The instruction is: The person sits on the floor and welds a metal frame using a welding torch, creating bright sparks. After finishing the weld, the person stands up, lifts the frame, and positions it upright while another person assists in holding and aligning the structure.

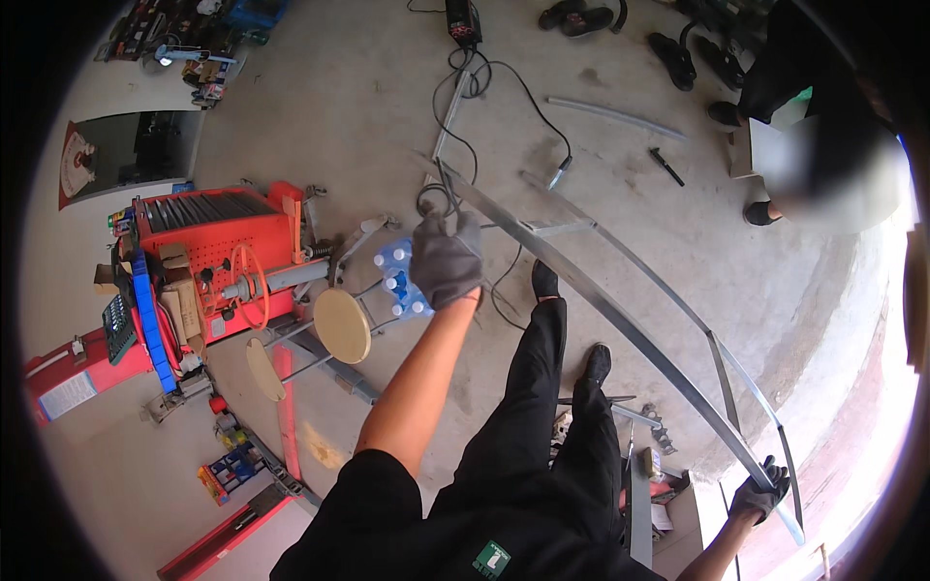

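Note:
A long metal frame [620, 315] of flat grey bars joined by short crosspieces slants across the right half of the view. At its near right end, my right hand [760, 491], in a dark glove, is closed round one bar. My left hand [447, 259], in a grey glove, is raised beside the frame's far left end, apart from the bars. Its fingers are loosely bent with a gap between them, slightly blurred, and nothing shows in them. Below that hand lies a pack of clear bottles [401, 279] with white caps. Black cable [470, 160] loops on the floor just beyond.
A red tool cart [223, 237] and a stool with a round tan seat [341, 326] stand left. Ahead are a black machine [463, 21], a clamp [560, 172], a loose metal bar [620, 116] and a black pen-shaped tool [666, 167]. Another person [790, 58] is at far right.

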